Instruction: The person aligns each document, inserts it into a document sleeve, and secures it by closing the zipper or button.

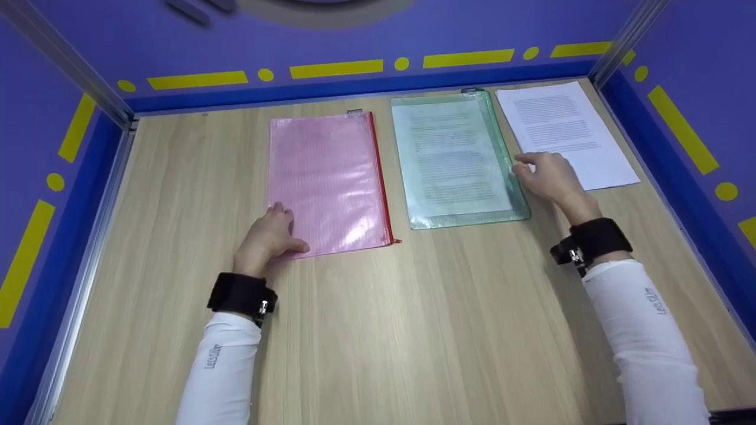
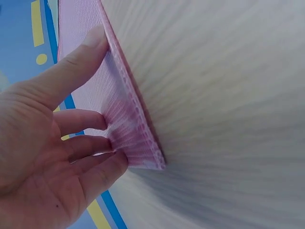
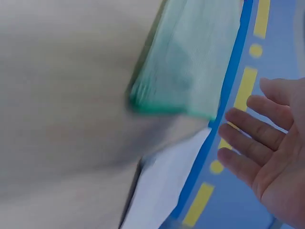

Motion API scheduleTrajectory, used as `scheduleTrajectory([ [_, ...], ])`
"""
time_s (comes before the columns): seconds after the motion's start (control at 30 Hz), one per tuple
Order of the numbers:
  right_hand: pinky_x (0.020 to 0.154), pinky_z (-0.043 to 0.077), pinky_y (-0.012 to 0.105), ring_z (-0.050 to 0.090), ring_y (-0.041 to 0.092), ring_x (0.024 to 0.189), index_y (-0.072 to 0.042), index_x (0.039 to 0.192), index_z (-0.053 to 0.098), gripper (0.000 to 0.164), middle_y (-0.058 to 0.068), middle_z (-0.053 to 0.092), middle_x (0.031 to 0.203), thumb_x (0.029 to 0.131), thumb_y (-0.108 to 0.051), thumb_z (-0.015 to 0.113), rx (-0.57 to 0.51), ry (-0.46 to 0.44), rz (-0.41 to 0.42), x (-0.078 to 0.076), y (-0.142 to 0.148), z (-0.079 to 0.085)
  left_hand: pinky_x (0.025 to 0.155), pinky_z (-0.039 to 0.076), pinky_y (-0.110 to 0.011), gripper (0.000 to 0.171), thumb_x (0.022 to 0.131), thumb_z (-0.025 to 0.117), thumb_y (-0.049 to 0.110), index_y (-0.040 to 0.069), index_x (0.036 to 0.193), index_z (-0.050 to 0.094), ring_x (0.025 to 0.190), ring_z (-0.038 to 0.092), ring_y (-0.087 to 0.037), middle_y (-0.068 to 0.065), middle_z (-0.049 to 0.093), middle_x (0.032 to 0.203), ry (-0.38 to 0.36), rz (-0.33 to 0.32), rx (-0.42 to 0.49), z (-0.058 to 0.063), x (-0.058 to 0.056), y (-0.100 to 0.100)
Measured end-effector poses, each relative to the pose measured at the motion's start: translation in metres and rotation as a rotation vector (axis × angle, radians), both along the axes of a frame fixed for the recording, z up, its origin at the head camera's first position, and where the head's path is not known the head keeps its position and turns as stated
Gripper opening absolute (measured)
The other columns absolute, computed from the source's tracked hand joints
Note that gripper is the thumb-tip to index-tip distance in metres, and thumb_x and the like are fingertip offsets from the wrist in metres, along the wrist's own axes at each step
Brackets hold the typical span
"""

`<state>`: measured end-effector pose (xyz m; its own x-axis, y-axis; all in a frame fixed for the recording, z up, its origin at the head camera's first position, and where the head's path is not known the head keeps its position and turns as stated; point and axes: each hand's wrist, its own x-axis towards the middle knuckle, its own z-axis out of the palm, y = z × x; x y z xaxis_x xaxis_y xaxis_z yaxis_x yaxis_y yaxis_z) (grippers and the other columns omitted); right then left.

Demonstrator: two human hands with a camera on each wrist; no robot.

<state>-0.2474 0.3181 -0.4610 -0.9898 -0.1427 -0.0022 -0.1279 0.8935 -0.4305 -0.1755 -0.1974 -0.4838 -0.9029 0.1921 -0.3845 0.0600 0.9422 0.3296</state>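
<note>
A pink mesh zip folder [image 1: 328, 177] with a red zip along its right side lies on the table. My left hand [image 1: 269, 236] rests at its lower left corner. In the left wrist view, the thumb [image 2: 96, 38] touches the folder's near edge and the bent fingertips press its surface by the corner, thumb and fingers spread apart. To the right lies a green zip folder [image 1: 455, 159] with printed sheets showing through. My right hand [image 1: 552, 177] hovers between it and a stack of printed paper [image 1: 555, 112], fingers loosely extended and holding nothing in the right wrist view.
The wooden table [image 1: 378, 330] is enclosed by blue-purple panels [image 1: 331, 35] with yellow marks at the back and both sides. Metal posts [image 1: 77, 65] stand at the back corners. The folders and paper lie side by side towards the back.
</note>
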Motion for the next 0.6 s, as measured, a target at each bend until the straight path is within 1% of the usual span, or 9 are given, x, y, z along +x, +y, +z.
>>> scheduleTrajectory([
  [0.1, 0.092, 0.045, 0.059, 0.058, 0.045, 0.100, 0.005, 0.131, 0.060, 0.042, 0.033, 0.058, 0.132, 0.096, -0.017, 0.051, 0.048, -0.042, -0.041, -0.003, 0.023, -0.001, 0.117, 0.031, -0.059, 0.088, 0.080, 0.080, 0.036, -0.013, 0.141, 0.042, 0.144, 0.027, -0.054, -0.039, 0.020, 0.156, 0.002, -0.001, 0.003, 0.001, -0.001, 0.000],
  [0.17, 0.094, 0.044, 0.061, 0.057, 0.046, 0.101, 0.006, 0.132, 0.058, 0.044, 0.035, 0.056, 0.133, 0.095, -0.017, 0.051, 0.074, -0.078, -0.045, -0.005, 0.034, -0.004, 0.115, 0.033, -0.060, 0.086, 0.079, 0.080, 0.036, -0.013, 0.139, 0.044, 0.142, 0.030, -0.055, -0.040, 0.023, 0.155, 0.009, -0.003, -0.001, 0.001, -0.002, -0.001],
  [0.23, 0.098, 0.042, 0.063, 0.056, 0.049, 0.107, 0.007, 0.134, 0.055, 0.047, 0.037, 0.053, 0.134, 0.094, -0.017, 0.051, 0.098, -0.125, -0.040, -0.008, 0.042, -0.008, 0.114, 0.035, -0.060, 0.084, 0.079, 0.080, 0.036, -0.014, 0.137, 0.046, 0.141, 0.032, -0.055, -0.040, 0.025, 0.154, 0.012, -0.002, -0.005, 0.002, -0.001, -0.002],
  [0.27, 0.102, 0.040, 0.064, 0.055, 0.051, 0.114, 0.008, 0.136, 0.053, 0.049, 0.038, 0.051, 0.135, 0.094, -0.018, 0.051, 0.108, -0.151, -0.036, -0.009, 0.046, -0.010, 0.114, 0.034, -0.060, 0.084, 0.079, 0.080, 0.035, -0.014, 0.137, 0.046, 0.141, 0.031, -0.055, -0.040, 0.025, 0.154, 0.012, -0.001, -0.006, 0.003, -0.001, -0.003],
  [0.33, 0.107, 0.036, 0.065, 0.047, 0.054, 0.126, 0.009, 0.140, 0.048, 0.055, 0.039, 0.047, 0.139, 0.093, -0.020, 0.054, 0.121, -0.211, -0.039, -0.010, 0.052, -0.014, 0.115, 0.033, -0.060, 0.084, 0.079, 0.080, 0.035, -0.014, 0.138, 0.045, 0.142, 0.030, -0.055, -0.040, 0.024, 0.154, 0.009, -0.001, -0.004, 0.003, 0.000, -0.003],
  [0.4, 0.111, 0.031, 0.065, 0.040, 0.056, 0.133, 0.008, 0.145, 0.041, 0.062, 0.039, 0.042, 0.143, 0.093, -0.023, 0.056, 0.127, -0.285, -0.056, -0.010, 0.058, -0.016, 0.116, 0.032, -0.059, 0.082, 0.079, 0.080, 0.034, -0.014, 0.135, 0.047, 0.142, 0.030, -0.054, -0.040, 0.024, 0.154, 0.005, 0.002, 0.004, 0.004, 0.000, -0.003],
  [0.43, 0.113, 0.029, 0.065, 0.037, 0.056, 0.135, 0.007, 0.147, 0.037, 0.066, 0.040, 0.039, 0.145, 0.093, -0.024, 0.057, 0.128, -0.323, -0.065, -0.010, 0.061, -0.017, 0.117, 0.032, -0.059, 0.079, 0.079, 0.080, 0.034, -0.014, 0.133, 0.049, 0.142, 0.031, -0.054, -0.039, 0.024, 0.154, 0.004, 0.005, 0.008, 0.004, 0.000, -0.002],
  [0.53, 0.115, 0.026, 0.066, 0.030, 0.056, 0.138, 0.005, 0.151, 0.030, 0.074, 0.040, 0.032, 0.150, 0.093, -0.030, 0.059, 0.121, -0.415, -0.089, -0.009, 0.066, -0.017, 0.112, 0.039, -0.057, 0.063, 0.076, 0.082, 0.032, -0.012, 0.114, 0.058, 0.133, 0.043, -0.052, -0.038, 0.036, 0.148, 0.018, 0.002, 0.010, 0.005, 0.000, 0.000],
  [0.6, 0.114, 0.028, 0.065, 0.036, 0.054, 0.136, 0.004, 0.152, 0.027, 0.077, 0.040, 0.033, 0.149, 0.093, -0.034, 0.060, 0.124, -0.443, -0.082, -0.009, 0.068, -0.016, 0.110, 0.041, -0.056, 0.054, 0.075, 0.084, 0.031, -0.009, 0.102, 0.061, 0.127, 0.049, -0.050, -0.037, 0.043, 0.143, 0.031, 0.001, 0.007, 0.005, 0.000, 0.002],
])
